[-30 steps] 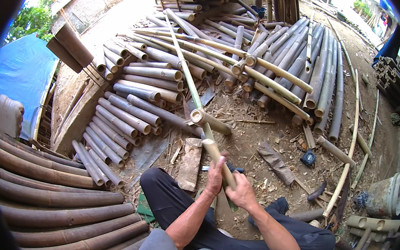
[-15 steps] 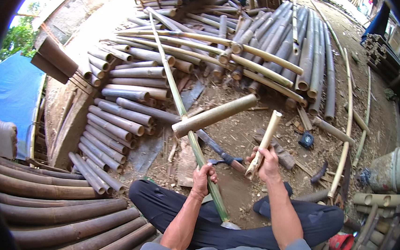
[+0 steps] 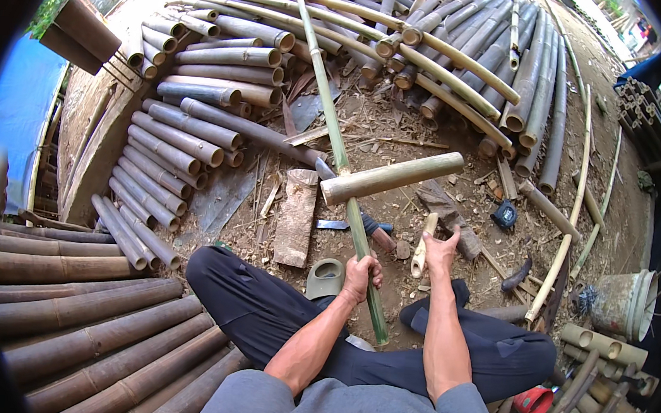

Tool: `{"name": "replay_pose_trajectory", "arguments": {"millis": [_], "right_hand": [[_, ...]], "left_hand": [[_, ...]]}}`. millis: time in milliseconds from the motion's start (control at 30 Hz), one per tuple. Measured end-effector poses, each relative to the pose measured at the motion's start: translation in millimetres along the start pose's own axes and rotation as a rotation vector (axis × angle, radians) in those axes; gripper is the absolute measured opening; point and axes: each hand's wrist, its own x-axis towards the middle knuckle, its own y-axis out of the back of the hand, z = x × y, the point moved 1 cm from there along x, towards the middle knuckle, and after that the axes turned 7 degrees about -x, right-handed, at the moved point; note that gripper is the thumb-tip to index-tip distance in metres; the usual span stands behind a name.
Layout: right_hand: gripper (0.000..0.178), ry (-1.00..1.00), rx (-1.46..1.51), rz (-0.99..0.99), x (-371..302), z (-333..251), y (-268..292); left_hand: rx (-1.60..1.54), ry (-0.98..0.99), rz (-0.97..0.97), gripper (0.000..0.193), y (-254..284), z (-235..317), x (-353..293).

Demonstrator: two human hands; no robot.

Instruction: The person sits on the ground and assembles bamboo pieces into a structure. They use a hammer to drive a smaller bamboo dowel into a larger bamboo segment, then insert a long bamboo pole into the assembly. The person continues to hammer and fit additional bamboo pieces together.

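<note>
My left hand (image 3: 361,279) is closed around a long green bamboo pole (image 3: 362,244), which slants from my lap toward the far pile. Farther up, a short bamboo tube (image 3: 399,178) lies crosswise on the pole, which appears to pass through it near its left end. My right hand (image 3: 441,251) has its fingers apart beside a short pale bamboo piece (image 3: 420,259) with a cut lower end. That piece stands nearly upright against the hand's left side; whether it bears on the ground cannot be made out.
A wooden block (image 3: 296,218), a dark-handled blade (image 3: 375,232), a sandal (image 3: 326,277) and a tape measure (image 3: 504,214) lie on the chip-strewn ground. Cut bamboo tubes (image 3: 165,151) are stacked left, with longer poles (image 3: 539,106) behind. A bucket (image 3: 622,303) stands right.
The pale bamboo piece has come lower and my right hand has loosened from around it. The pole and crosswise tube have shifted right in the picture as the view moved.
</note>
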Motion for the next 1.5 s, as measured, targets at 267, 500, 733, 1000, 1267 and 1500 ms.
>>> {"name": "replay_pose_trajectory", "arguments": {"millis": [267,500,733,1000,1267,1500], "right_hand": [[0.037,-0.230,0.971,-0.520,37,45,6],[0.034,0.028,0.540,0.034,77,52,18],[0.026,0.101,0.796,-0.287,48,-31,9],[0.025,0.107,0.755,-0.604,49,-38,-40],[0.023,0.050,0.757,-0.723,42,-32,-45],[0.031,0.062,0.678,-0.767,23,-34,-48]], "left_hand": [[-0.094,0.107,-0.093,0.017,-2,23,6],[-0.053,0.078,-0.072,0.023,-3,26,12],[0.016,-0.025,-0.072,0.044,-10,34,-5],[0.068,0.016,-0.085,0.032,-7,26,-10],[0.040,0.039,-0.095,0.036,-4,26,-10],[0.079,0.019,-0.045,0.054,1,22,-9]]}}
